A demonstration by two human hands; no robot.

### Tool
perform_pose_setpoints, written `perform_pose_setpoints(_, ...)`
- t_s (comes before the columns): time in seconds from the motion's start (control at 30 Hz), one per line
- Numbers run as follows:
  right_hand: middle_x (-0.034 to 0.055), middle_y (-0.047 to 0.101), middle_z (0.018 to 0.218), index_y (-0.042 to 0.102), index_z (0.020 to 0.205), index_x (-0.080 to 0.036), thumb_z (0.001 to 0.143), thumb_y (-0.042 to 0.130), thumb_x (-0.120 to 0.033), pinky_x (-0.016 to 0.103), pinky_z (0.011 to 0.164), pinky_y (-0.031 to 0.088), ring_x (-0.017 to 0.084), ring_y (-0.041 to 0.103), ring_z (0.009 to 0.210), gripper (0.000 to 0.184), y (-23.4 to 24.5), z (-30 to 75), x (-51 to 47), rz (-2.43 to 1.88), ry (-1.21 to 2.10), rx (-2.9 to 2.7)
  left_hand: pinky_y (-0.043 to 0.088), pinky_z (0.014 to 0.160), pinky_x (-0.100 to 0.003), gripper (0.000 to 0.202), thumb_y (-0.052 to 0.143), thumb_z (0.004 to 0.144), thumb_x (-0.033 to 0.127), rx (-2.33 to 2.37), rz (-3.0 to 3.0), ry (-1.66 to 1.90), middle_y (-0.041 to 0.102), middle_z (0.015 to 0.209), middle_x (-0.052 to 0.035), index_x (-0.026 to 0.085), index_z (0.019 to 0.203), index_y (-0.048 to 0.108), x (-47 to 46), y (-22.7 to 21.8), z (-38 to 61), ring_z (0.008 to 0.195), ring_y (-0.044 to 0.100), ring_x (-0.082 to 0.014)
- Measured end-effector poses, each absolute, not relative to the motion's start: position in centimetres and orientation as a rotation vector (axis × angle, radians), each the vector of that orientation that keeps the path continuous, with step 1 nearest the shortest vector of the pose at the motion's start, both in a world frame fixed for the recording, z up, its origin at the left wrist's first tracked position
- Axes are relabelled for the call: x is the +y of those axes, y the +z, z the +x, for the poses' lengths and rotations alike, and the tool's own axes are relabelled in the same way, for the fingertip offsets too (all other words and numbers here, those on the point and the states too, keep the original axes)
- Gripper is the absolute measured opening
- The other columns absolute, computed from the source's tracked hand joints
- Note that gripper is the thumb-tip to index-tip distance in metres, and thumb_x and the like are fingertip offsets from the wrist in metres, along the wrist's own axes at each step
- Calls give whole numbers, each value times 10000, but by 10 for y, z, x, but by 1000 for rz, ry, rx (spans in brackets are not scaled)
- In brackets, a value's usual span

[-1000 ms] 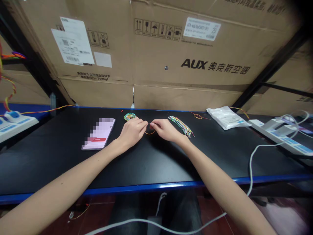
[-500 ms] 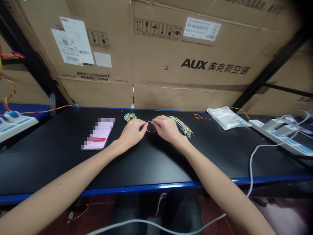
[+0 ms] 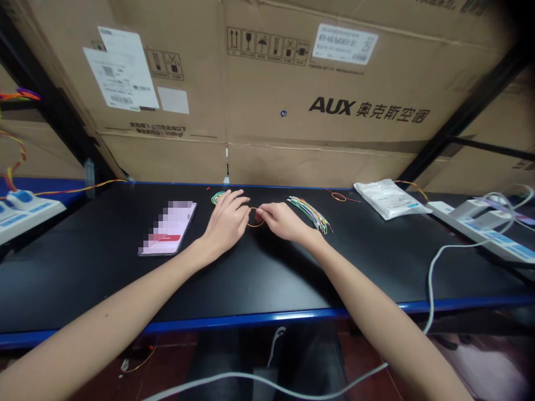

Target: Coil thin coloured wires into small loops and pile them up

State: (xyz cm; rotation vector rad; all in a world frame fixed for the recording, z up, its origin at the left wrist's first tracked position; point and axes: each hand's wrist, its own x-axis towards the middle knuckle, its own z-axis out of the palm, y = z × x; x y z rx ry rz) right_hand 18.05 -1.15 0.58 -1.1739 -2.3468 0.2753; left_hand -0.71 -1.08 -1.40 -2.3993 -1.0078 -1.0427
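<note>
Both hands meet at the back middle of the black table (image 3: 259,273). My right hand (image 3: 282,221) pinches a thin orange wire loop (image 3: 254,223) at its right side. My left hand (image 3: 228,220) touches the loop's left side, its fingers stretched forward toward a small coil of coloured wires (image 3: 217,197) just beyond them. A bundle of straight coloured wires (image 3: 311,213) lies directly right of my right hand.
A phone (image 3: 169,228) lies left of my left hand. A white plastic bag (image 3: 388,199) and another orange wire (image 3: 340,197) sit at the back right. Power strips (image 3: 480,231) with a white cable lie far right, another strip (image 3: 23,209) far left. Cardboard boxes (image 3: 334,106) wall the back.
My left hand has opened from a pinch and its fingers now reach forward toward the small coil. My right hand still holds the orange loop, nearly in the same spot.
</note>
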Motion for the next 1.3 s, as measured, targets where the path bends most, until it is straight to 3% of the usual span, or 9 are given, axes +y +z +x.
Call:
perform_pose_setpoints(0.1,103,706,923,674,925,-153,945,492,-278,299,784,435,204,612,888,221,2,180,-11,-1182,-40,-2312,428,1037,-493,217,486,895,161,-1068,-2430,-1120,690,1060,-120,135,827,691,-8,-15,-8,1160,563,-280)
perform_pose_setpoints(0.2,93,707,974,685,960,-161,907,570,-277,309,817,447,211,595,940,172,0,181,-10,-1108,-136,-2249,447,1015,-470,202,501,889,178,-1122,-2474,-1176,692,1025,-111,139,801,678,-4,-18,-8,1116,584,-264)
perform_pose_setpoints(0.4,61,724,885,721,880,-187,888,609,-277,309,795,454,200,587,873,144,-2,183,-5,-1074,-181,-2211,479,973,-430,211,476,895,171,-1123,-2570,-1213,691,998,-88,148,784,653,-4,-18,-6,1062,606,-232)
perform_pose_setpoints(0.63,82,724,846,713,772,-176,928,527,-243,325,797,438,218,586,925,251,0,183,-8,-1050,-285,-2278,451,997,-457,210,469,915,180,-1017,-2528,-1116,692,1016,-98,138,849,664,-8,-18,-5,1082,589,-248)
perform_pose_setpoints(0.73,89,719,854,713,781,-169,916,534,-227,316,795,433,218,594,936,232,5,183,-11,-1048,-200,-2277,440,1001,-480,219,459,920,176,-975,-2483,-1046,694,1007,-107,131,870,668,-9,-16,-7,1083,580,-263)
perform_pose_setpoints(0.93,18,686,723,676,777,-160,956,442,-245,242,633,417,121,577,631,307,10,181,-13,-1083,364,-2228,445,970,-485,223,453,918,172,-966,-2436,-1023,685,995,-111,136,869,667,-10,-12,-9,1073,564,-275)
perform_pose_setpoints(1.13,81,697,909,672,893,-170,922,535,-263,310,806,440,200,582,899,168,-2,179,-8,-1041,-73,-2232,470,907,-429,243,445,925,196,-1080,-2577,-1090,661,969,-89,147,814,656,-6,-16,-8,962,582,-224)
perform_pose_setpoints(1.3,74,717,915,709,877,-183,922,549,-264,332,833,446,207,576,919,184,-4,183,-4,-997,-182,-2245,466,911,-424,268,431,935,225,-1111,-2633,-1094,654,977,-81,156,806,655,-8,-15,-7,953,581,-212)
